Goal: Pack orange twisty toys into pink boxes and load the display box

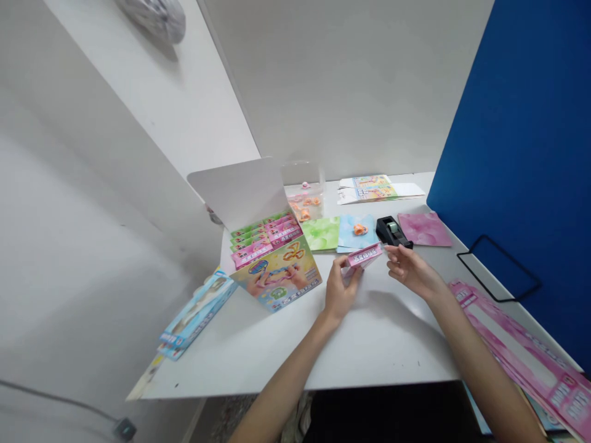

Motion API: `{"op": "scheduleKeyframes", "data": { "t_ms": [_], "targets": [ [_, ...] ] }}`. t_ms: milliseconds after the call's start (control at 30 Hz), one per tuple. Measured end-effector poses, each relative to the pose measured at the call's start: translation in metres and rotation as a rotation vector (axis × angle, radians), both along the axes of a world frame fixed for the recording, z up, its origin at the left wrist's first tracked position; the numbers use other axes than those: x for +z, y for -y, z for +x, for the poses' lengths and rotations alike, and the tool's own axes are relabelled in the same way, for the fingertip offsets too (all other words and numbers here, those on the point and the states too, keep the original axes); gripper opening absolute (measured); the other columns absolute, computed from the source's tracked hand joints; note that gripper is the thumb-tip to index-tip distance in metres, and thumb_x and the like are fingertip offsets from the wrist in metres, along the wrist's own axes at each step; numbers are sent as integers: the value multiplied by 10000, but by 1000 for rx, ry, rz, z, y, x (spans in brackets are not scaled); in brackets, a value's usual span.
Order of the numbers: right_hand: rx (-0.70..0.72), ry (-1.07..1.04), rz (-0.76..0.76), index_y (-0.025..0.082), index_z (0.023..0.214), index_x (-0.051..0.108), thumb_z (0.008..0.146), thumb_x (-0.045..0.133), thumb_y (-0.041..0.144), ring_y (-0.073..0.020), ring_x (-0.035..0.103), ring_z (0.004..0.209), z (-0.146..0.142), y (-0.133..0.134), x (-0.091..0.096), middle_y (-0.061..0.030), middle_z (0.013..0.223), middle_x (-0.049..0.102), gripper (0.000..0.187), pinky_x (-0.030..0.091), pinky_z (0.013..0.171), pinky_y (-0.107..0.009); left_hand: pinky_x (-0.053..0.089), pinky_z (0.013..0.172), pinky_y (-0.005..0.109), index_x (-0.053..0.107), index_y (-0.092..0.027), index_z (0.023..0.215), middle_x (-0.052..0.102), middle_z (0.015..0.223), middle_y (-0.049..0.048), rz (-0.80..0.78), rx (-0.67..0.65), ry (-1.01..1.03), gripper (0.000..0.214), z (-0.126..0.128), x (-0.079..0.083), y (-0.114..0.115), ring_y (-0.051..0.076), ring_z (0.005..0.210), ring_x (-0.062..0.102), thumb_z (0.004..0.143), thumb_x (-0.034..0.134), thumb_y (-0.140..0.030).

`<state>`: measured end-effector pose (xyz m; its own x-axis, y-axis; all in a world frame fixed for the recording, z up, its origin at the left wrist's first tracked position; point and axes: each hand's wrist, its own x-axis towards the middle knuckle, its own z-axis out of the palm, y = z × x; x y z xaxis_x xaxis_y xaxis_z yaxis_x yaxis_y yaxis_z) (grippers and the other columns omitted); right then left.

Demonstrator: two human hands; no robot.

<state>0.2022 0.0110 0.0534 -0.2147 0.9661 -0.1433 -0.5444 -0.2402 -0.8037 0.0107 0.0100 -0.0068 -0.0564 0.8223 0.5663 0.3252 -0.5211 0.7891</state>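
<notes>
My left hand (340, 288) is closed around a small pink box (364, 255) with white lettering, held tilted above the white table (369, 332). My right hand (410, 269) is just to the right of the box, its fingertips pinched together close to the box's end. Whatever those fingertips hold, if anything, is too small to make out. Behind the right hand stands a black tape dispenser (392, 231). An orange trinket (360, 229) lies on light blue cards (346, 243) beyond the pink box.
At left, an open display box (281, 277) holds rows of pink and green packs (258, 240). Around it are blue window boxes (198, 317), green cards (321, 232), a clear bag of orange pieces (307, 203), and flat cartons (378, 187). Pink cards (425, 229), pink packaging (526, 351) and a blue partition (521, 154) are right.
</notes>
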Motion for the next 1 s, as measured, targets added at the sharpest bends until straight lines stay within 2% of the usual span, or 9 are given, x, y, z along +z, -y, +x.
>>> {"op": "scheduleKeyframes", "data": {
  "t_ms": [133, 267, 367, 433, 500, 567, 700, 867, 1000],
  "targets": [
    [7, 22, 50, 216, 858, 719, 783, 719, 338, -73, 478, 552, -4, 1, -2, -19, 908, 682, 142, 397, 488, -196, 473, 945, 377, 497, -222, 1148, 611, 1092, 82, 126, 28, -46, 295, 0, 3, 2, 209, 1056, 596, 885, 605, -303],
    [98, -16, 76, 226, 792, 694, 718, 780, 380, -141, 632, 749, -13, 4, -7, -39, 1075, 690, 191, 438, 526, -196, 470, 984, 414, 365, -229, 1302, 553, 1192, 116, 287, 56, -28, 494, -1, 1, 1, 221, 1129, 578, 878, 618, -239],
    [137, -35, 92, 225, 785, 686, 689, 807, 394, -166, 662, 804, -17, 5, -11, -44, 1131, 682, 229, 448, 532, -196, 467, 1001, 453, 234, -294, 1403, 467, 1299, 131, 465, 63, -66, 675, -2, -2, -2, 235, 1198, 546, 868, 624, -164],
    [147, -49, 104, 227, 783, 684, 682, 816, 398, -171, 668, 821, -18, 5, -13, -41, 1162, 674, 238, 453, 539, -196, 468, 1006, 472, 212, -365, 1421, 368, 1378, 128, 558, 98, -144, 735, -4, -3, -3, 246, 1251, 508, 862, 616, -111],
    [146, -53, 109, 228, 789, 686, 680, 819, 397, -168, 669, 823, -18, 5, -15, -41, 1175, 670, 241, 456, 546, -197, 478, 1004, 468, 286, -401, 1395, 276, 1422, 113, 585, 146, -235, 702, -5, -2, -2, 260, 1303, 462, 861, 593, -65],
    [134, -53, 116, 231, 800, 690, 667, 831, 386, -162, 669, 822, -18, 5, -16, -40, 1173, 669, 249, 460, 557, -198, 491, 1005, 446, 405, -380, 1338, 250, 1419, 100, 560, 170, -312, 602, -5, -1, 0, 268, 1333, 430, 864, 568, -45],
    [88, -44, 155, 226, 767, 697, 616, 866, 349, -143, 663, 797, -22, 5, -18, -24, 1111, 682, 257, 465, 577, -198, 514, 990, 407, 564, -302, 1199, 350, 1327, 96, 541, 194, -391, 373, -4, 3, 4, 254, 1264, 482, 870, 608, -132],
    [25, -19, 129, 196, 627, 658, 597, 877, 336, -107, 620, 723, -33, 8, -20, -18, 1036, 690, 262, 462, 589, -209, 555, 891, 328, 619, -263, 1098, 463, 1141, 67, 577, 204, -392, 240, -3, 4, 7, 178, 1055, 568, 887, 603, -150],
    [-34, -68, 122, 204, 608, 664, 587, 882, 320, -96, 585, 719, -42, 9, -25, -5, 997, 682, 247, 467, 623, -211, 560, 882, 321, 622, -252, 1088, 468, 1110, 57, 561, 196, -364, 213, -1, 2, 7, 167, 1033, 574, 900, 587, -158]
  ]
}}
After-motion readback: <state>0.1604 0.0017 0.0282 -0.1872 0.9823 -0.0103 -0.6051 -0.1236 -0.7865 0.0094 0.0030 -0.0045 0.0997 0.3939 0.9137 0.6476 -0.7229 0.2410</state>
